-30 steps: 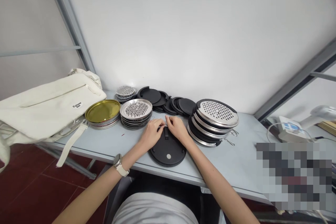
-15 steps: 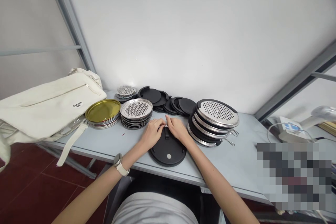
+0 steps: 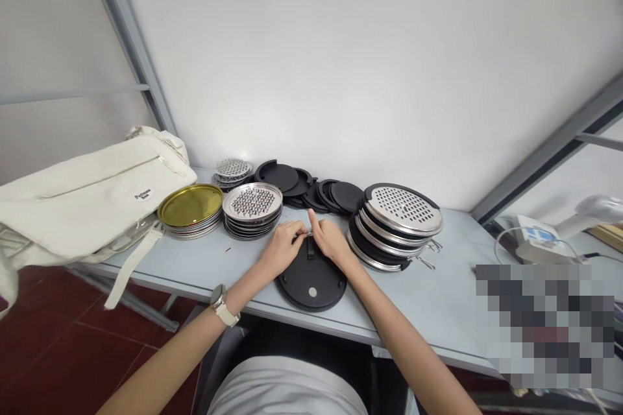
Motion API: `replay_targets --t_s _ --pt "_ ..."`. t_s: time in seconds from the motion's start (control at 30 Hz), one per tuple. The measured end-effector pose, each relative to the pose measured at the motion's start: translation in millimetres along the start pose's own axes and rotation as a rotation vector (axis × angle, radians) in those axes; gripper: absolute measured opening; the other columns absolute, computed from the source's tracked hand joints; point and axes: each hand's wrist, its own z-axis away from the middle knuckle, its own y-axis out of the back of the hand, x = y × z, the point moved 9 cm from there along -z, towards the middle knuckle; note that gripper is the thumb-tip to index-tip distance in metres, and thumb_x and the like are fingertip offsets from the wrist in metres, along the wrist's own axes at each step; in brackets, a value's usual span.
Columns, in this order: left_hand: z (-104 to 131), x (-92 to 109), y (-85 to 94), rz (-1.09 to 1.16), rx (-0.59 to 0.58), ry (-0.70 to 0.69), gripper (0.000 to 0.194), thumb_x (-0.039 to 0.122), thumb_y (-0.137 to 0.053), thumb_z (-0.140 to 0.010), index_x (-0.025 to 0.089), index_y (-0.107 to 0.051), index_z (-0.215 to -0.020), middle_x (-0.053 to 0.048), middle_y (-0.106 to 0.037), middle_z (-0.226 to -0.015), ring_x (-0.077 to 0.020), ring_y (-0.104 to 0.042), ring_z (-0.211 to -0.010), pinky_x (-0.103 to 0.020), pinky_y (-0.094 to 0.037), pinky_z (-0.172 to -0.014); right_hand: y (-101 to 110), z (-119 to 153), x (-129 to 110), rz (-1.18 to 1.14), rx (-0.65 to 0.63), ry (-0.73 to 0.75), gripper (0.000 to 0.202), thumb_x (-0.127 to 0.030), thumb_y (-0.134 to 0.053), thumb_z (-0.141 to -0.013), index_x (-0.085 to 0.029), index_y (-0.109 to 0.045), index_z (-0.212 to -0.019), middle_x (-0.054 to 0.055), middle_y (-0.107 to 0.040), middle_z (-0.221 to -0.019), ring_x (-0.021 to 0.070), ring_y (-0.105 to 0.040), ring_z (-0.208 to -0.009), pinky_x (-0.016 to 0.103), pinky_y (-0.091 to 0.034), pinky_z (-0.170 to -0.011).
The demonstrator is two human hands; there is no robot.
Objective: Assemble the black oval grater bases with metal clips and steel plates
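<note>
A round black disc [image 3: 302,280] lies on the table in front of me, with a pale round spot near its front edge and a short strap at its far side. My left hand [image 3: 286,246] is closed at the disc's far rim, thumb and fingertips pinching a small metal wire piece [image 3: 309,233]. Beside it my right hand [image 3: 331,241] bends round the same rim, its thumb pointing up and away. The right fingertips are largely hidden, so I cannot make out their exact hold. To the right stands a stack of perforated metal grater plates [image 3: 403,209] in black holders, with wire loops sticking out.
Gold and silver round plates [image 3: 189,204] are stacked at left, beside round grater plates [image 3: 253,202] and smaller ones [image 3: 233,168]. Black discs [image 3: 277,177] lie along the wall. A cream bag [image 3: 97,188] overlaps the table's left end; a white device [image 3: 540,240] is at right.
The black disc has shifted very slightly toward me. My right thumb stands a little higher; both hands otherwise keep their place at the rim.
</note>
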Motion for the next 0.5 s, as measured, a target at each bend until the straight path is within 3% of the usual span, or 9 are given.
replay_targets --t_s 0.1,0.23,0.37,0.5 --pt "-0.1 1.1 -0.3 0.020 -0.002 -0.001 0.012 0.009 -0.047 -0.083 0.019 -0.054 -0.081 -0.002 -0.061 -0.082 -0.0169 -0.057 -0.080 -0.031 -0.045 -0.077 1.9 1.1 -0.2 0.018 -0.005 0.031 0.058 -0.044 -0.021 -0.100 -0.013 -0.069 -0.092 0.008 -0.063 -0.064 0.0170 -0.059 -0.059 0.025 -0.031 -0.055" --pt "0.0 1.4 -1.2 0.047 -0.012 -0.006 0.013 0.008 -0.045 -0.084 0.019 -0.053 -0.081 -0.001 -0.060 -0.082 -0.0160 -0.057 -0.079 -0.029 -0.045 -0.075 -1.4 3.0 -3.6 0.121 -0.022 0.143 0.041 -0.029 -0.032 -0.097 -0.012 -0.055 -0.127 0.010 -0.065 -0.075 0.0191 -0.060 -0.065 0.025 -0.033 -0.056" --pt "0.5 1.2 -3.0 0.052 -0.032 -0.008 0.013 0.009 -0.045 -0.084 0.019 -0.051 -0.079 -0.001 -0.058 -0.080 -0.0158 -0.056 -0.078 -0.028 -0.044 -0.074 -8.6 5.7 -9.8 0.250 -0.036 0.257 0.045 -0.022 -0.036 -0.094 -0.011 -0.045 -0.136 0.012 -0.066 -0.084 0.0209 -0.061 -0.069 0.025 -0.036 -0.058" --pt "0.5 2.1 -4.2 0.049 -0.051 -0.009 0.014 0.008 -0.045 -0.083 0.019 -0.051 -0.078 0.000 -0.057 -0.079 -0.0158 -0.055 -0.077 -0.028 -0.044 -0.073 -8.0 5.2 -9.7 0.259 -0.056 0.237 0.040 -0.025 -0.033 -0.097 -0.014 -0.050 -0.132 0.011 -0.068 -0.084 0.0203 -0.063 -0.073 0.023 -0.037 -0.059"
